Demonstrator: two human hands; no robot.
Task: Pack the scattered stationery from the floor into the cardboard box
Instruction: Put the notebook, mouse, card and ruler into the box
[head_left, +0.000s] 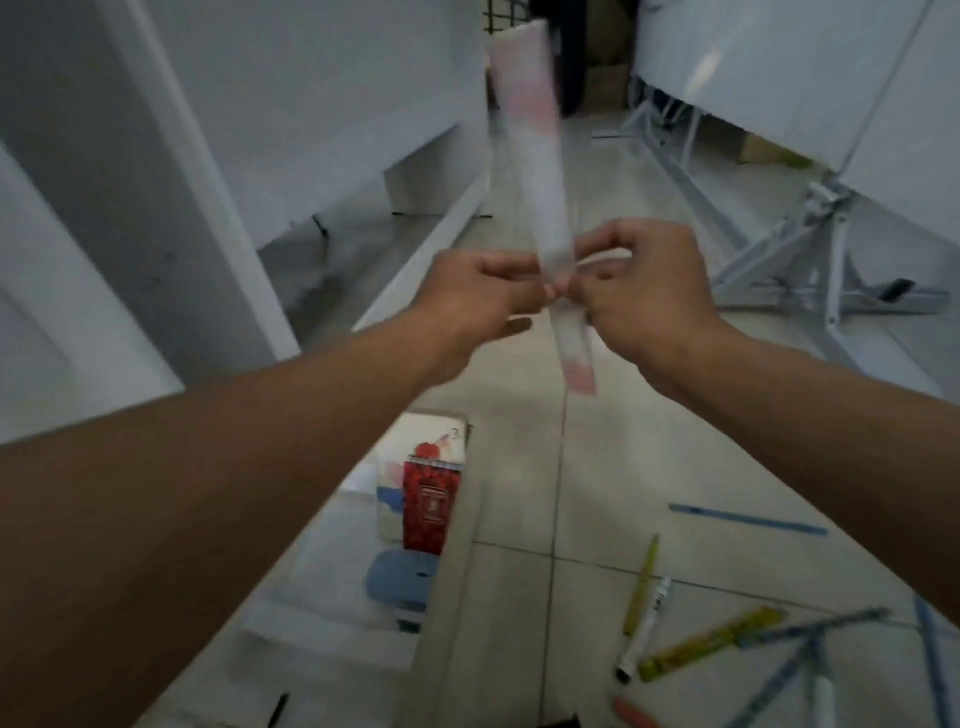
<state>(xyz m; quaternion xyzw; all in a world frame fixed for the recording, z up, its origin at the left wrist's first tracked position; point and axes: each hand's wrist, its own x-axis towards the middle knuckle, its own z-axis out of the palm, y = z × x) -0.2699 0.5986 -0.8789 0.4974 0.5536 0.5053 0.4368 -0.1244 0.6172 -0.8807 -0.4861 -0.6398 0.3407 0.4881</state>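
Centre of frame: your left hand (478, 296) and right hand (644, 291) pinch blurred pale strip (524, 156), likely ruler, both grips closed on it, probably steadying it for cardboard box (452, 545), lower centre. Pens (641, 587) lie lower right.

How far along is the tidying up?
Done: unclear; a red booklet and blue case may already be packed. In hand: left hand and right hand pinch a blurred long strip. Left: a white marker, yellow packet and blue pen on the floor.

One head-worn view looks forward and down, close behind the fingers (615, 243), with the floor (519, 467) beyond them.
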